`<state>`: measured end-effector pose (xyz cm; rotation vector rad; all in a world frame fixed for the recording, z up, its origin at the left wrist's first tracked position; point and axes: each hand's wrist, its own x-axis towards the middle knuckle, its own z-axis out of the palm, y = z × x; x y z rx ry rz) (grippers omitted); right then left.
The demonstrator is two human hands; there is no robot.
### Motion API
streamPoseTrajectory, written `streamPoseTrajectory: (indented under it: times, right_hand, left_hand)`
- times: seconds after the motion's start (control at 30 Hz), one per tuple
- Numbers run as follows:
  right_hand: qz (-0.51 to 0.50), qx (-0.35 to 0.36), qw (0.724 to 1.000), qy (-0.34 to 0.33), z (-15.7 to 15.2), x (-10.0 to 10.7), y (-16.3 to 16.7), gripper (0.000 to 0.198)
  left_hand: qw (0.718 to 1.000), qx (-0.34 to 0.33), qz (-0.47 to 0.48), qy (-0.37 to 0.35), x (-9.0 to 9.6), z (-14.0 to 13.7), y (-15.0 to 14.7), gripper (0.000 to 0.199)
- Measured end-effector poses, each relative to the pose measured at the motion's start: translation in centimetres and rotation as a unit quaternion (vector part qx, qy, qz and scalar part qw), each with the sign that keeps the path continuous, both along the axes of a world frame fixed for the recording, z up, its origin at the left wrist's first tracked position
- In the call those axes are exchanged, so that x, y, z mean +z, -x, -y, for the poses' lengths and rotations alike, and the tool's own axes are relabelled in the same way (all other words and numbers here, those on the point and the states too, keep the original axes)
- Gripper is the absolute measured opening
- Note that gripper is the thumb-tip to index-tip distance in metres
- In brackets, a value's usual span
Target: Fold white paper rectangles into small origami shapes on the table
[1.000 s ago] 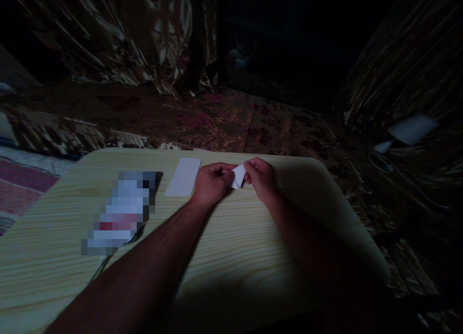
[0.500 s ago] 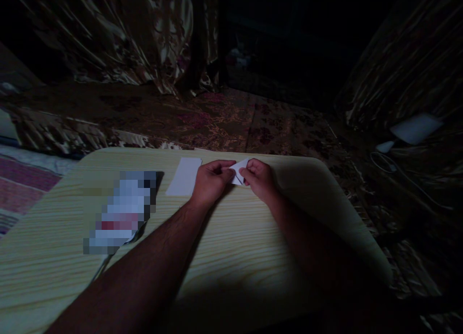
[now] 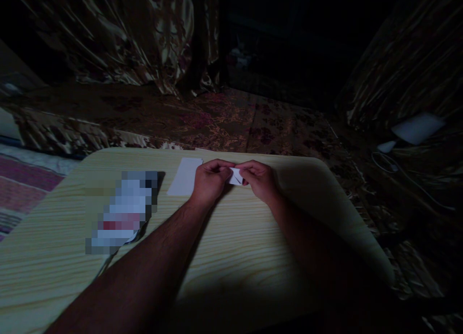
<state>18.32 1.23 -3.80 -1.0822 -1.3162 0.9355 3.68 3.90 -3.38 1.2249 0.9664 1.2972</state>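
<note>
A small folded piece of white paper (image 3: 236,177) is held between my two hands near the far edge of the table. My left hand (image 3: 212,180) is closed on its left side, thumb on top. From the right, my right hand (image 3: 258,179) pinches it with thumb and fingers. The fingers of both hands nearly meet along the paper's far side and hide much of it. A slanting dark crease or gap shows on its visible face. Just left of my left hand lies a flat white sheet of paper (image 3: 183,176), partly covered by that hand.
On the left of the light wooden table (image 3: 231,247) lies a pixelated, blurred-out object (image 3: 125,211) with a cable at its near end. Beyond stand patterned curtains (image 3: 162,40). To the right, off the table, are a pale flat object (image 3: 417,128) and a white cable (image 3: 415,189).
The paper's upper corner, which stuck up between my hands, no longer shows. My right fingers have closed in along the far edge towards my left fingers.
</note>
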Motion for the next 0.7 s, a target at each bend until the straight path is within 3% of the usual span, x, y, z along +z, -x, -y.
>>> streamPoseTrajectory:
  times: [0.7]
  right_hand:
    - [0.018,0.005,1.0,0.005,0.01,-0.04,-0.12,0.014]
  left_hand:
    - [1.0,0.004,-0.012,-0.029,-0.51,-0.27,0.21,0.014]
